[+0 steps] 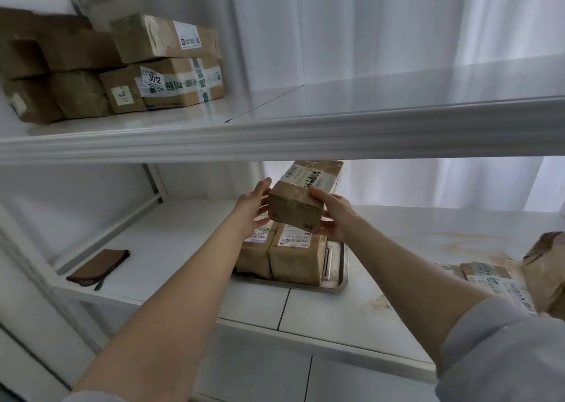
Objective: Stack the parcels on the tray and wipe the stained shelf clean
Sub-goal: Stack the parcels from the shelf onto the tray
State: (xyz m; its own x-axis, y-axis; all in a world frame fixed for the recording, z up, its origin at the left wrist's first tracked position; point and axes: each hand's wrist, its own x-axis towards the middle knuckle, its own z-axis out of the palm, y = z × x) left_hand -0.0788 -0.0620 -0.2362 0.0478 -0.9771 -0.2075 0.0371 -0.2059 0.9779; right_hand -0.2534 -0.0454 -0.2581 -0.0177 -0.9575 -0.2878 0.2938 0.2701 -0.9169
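Parcel sits clamped between both hands above the metal tray on the lower shelf. Left hand presses its near-left side with fingers spread; right hand grips its right edge, thumb on top. 2 parcels already stand on the tray. Brown stains mark the shelf at right, and a folded brown cloth lies at left.

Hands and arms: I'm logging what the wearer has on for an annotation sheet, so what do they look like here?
Both forearms are bare. The left hand and right hand wear no gloves; I see no rings, watch or bracelets. A pale grey sleeve is pushed up to the right elbow, and a sliver of similar pale fabric shows at the left arm's bottom edge.
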